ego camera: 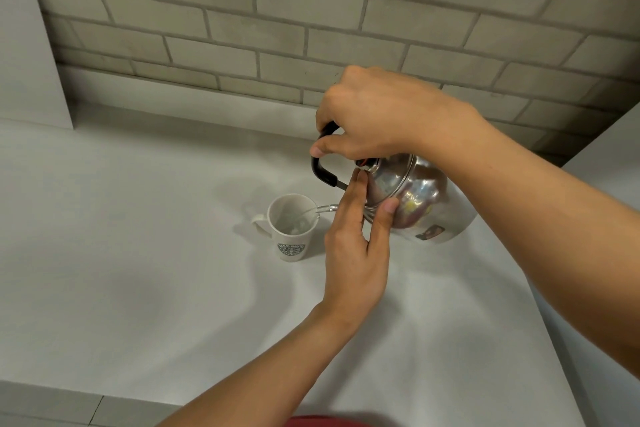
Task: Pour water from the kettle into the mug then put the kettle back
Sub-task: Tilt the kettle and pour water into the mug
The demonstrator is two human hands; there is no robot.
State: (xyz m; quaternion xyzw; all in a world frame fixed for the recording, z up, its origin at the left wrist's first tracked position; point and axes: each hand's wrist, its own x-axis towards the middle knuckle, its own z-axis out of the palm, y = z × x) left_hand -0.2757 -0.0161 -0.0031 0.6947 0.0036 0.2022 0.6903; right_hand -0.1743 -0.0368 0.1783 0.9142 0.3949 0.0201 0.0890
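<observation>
From the head view, the right hand [377, 118] is clamped round the black handle of the shiny steel kettle [419, 198], tipped left so its spout reaches over the white ceramic mug with a green logo [290, 227] on the pale grey worktop [138, 270]. The left hand [356, 243], fingers spread, presses the kettle's lid. Water is streaming into the mug. Tip further and the stream may overshoot the rim; lift the left hand and the lid may drop.
</observation>
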